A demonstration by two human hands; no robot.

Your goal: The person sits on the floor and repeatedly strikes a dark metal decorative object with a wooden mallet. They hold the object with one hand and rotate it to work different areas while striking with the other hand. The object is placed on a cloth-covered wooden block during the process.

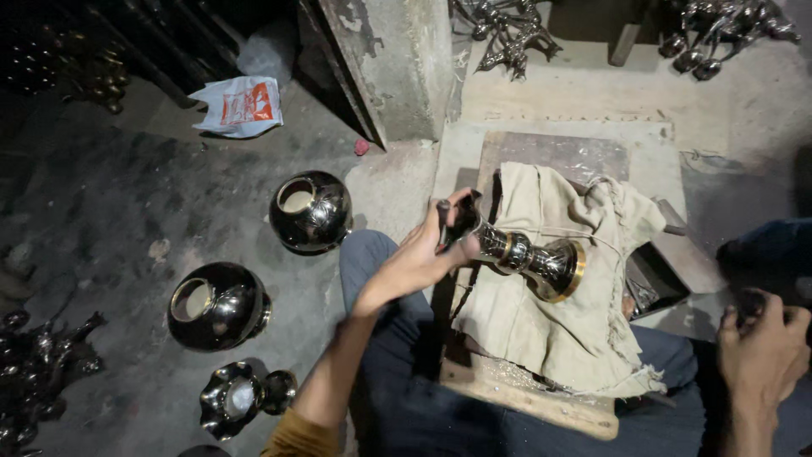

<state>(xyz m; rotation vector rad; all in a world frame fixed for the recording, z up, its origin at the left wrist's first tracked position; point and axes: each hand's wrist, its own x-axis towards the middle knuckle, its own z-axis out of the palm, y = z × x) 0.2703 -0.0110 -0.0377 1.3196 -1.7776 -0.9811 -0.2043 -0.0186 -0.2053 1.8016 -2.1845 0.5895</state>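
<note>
Brass-trimmed dark metal stand (pixel 529 256) lies on beige cloth (pixel 558 313); left hand (pixel 427 250) wrapped around its neck. Right hand (pixel 761 351) curled, possibly gripping small dark tool.

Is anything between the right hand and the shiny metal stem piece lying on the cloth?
Nothing visible blocks it. The left hand already grips the narrow end of the metal stem piece on the beige cloth; the right hand is apart, with only cloth between.

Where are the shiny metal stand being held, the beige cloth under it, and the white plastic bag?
Metal stand (pixel 529 256): head view, its ringed middle stem.
Beige cloth (pixel 541 330): head view, flat lower part.
White plastic bag (pixel 241 106): head view, its orange-printed middle.
</note>
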